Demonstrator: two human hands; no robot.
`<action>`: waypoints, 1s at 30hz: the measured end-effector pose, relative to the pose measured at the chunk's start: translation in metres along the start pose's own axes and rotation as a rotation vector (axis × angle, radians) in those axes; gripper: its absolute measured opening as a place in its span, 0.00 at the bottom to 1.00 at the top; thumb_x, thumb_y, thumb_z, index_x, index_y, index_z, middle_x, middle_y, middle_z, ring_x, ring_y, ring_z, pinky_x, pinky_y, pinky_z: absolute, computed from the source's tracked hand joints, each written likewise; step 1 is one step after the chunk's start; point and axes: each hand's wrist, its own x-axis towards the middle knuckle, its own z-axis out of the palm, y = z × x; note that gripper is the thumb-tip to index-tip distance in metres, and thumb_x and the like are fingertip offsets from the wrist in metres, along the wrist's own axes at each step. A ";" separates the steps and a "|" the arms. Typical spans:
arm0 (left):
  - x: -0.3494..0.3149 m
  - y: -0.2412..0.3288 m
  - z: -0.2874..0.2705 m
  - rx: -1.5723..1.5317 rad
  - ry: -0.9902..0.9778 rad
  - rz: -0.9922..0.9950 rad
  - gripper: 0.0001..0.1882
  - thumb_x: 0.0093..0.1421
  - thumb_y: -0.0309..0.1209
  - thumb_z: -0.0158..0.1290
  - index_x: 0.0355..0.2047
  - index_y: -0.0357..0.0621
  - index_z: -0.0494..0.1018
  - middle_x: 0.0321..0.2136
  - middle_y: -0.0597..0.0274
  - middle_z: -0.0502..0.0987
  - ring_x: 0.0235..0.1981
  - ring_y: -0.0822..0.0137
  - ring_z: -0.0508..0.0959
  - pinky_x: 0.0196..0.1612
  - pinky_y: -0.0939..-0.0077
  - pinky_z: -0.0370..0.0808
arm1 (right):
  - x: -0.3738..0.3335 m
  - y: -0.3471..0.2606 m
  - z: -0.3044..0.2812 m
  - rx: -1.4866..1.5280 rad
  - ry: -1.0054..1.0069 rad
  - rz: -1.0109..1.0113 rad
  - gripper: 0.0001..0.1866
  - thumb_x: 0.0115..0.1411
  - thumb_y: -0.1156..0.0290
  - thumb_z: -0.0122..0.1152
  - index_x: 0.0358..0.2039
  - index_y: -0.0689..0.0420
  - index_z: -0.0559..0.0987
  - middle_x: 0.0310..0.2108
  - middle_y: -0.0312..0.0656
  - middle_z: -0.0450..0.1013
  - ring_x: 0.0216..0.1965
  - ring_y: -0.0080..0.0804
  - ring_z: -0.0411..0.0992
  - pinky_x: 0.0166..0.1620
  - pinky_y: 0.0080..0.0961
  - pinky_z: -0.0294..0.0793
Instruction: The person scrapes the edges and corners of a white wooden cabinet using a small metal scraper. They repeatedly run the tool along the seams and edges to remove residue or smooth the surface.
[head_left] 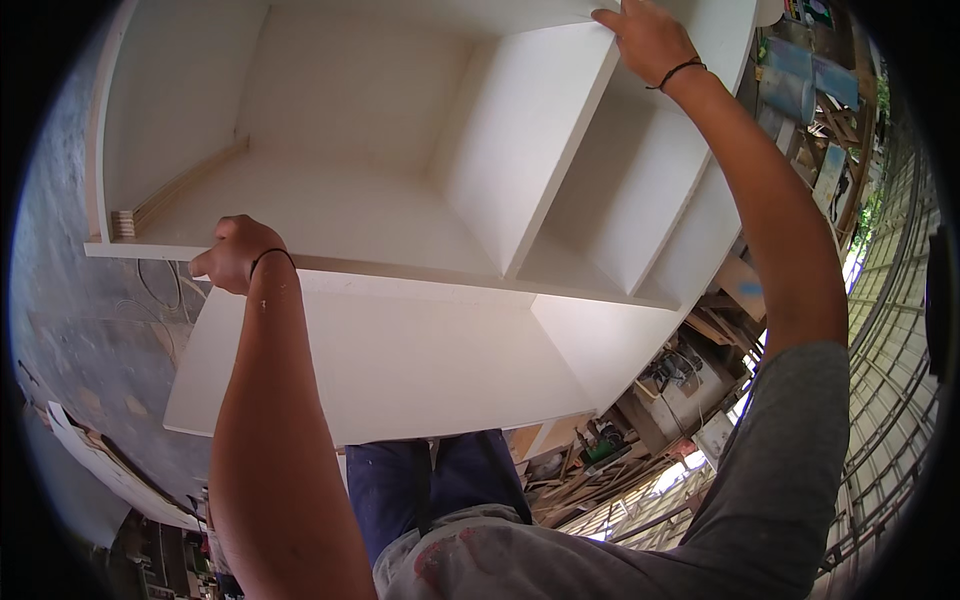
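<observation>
A large white cabinet (400,268) with open compartments fills the upper middle of the view. My left hand (240,255) is closed on the front edge of its lower board, towards the left corner. Higher up and to the right, my right hand (650,42) grips the cabinet's front edge near the top of an upright divider (560,150), fingers curled over it. A pale wooden strip (190,188) runs along the left compartment's side wall, close to the bottom. Each wrist carries a dark cord.
Below the lower board is another white panel section (400,350), close to my body. Wood scraps (575,480) and tools lie on the right, beside a metal grille (870,330). A grey wall or floor surface (80,260) is on the left, with a thin cable (160,285) near the cabinet.
</observation>
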 end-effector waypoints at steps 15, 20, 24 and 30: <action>0.004 -0.003 -0.012 0.046 -0.012 -0.015 0.17 0.60 0.31 0.43 0.44 0.31 0.55 0.33 0.42 0.75 0.32 0.49 0.80 0.31 0.62 0.82 | -0.115 -0.214 -0.035 0.716 -0.212 0.247 0.16 0.52 0.77 0.51 0.41 0.51 0.78 0.32 0.44 0.71 0.37 0.43 0.72 0.38 0.39 0.74; 0.001 -0.003 -0.003 0.022 -0.052 -0.032 0.19 0.60 0.32 0.44 0.45 0.29 0.55 0.35 0.43 0.76 0.32 0.50 0.81 0.34 0.62 0.82 | -0.049 -0.076 -0.013 -0.070 -0.165 0.161 0.16 0.57 0.73 0.50 0.45 0.46 0.77 0.34 0.43 0.72 0.36 0.41 0.73 0.36 0.38 0.74; 0.004 -0.006 -0.011 0.013 -0.062 -0.031 0.19 0.60 0.32 0.44 0.45 0.30 0.55 0.35 0.43 0.75 0.32 0.50 0.81 0.34 0.61 0.82 | -0.092 -0.163 -0.007 0.055 -0.096 -0.017 0.16 0.55 0.73 0.51 0.44 0.48 0.77 0.31 0.42 0.68 0.36 0.39 0.71 0.33 0.34 0.71; -0.004 -0.001 -0.018 0.005 -0.095 -0.070 0.23 0.59 0.33 0.48 0.48 0.31 0.55 0.37 0.42 0.76 0.35 0.50 0.81 0.35 0.62 0.82 | -0.165 -0.274 -0.032 0.742 -0.341 0.401 0.16 0.52 0.76 0.53 0.41 0.51 0.79 0.33 0.46 0.72 0.33 0.45 0.73 0.38 0.41 0.74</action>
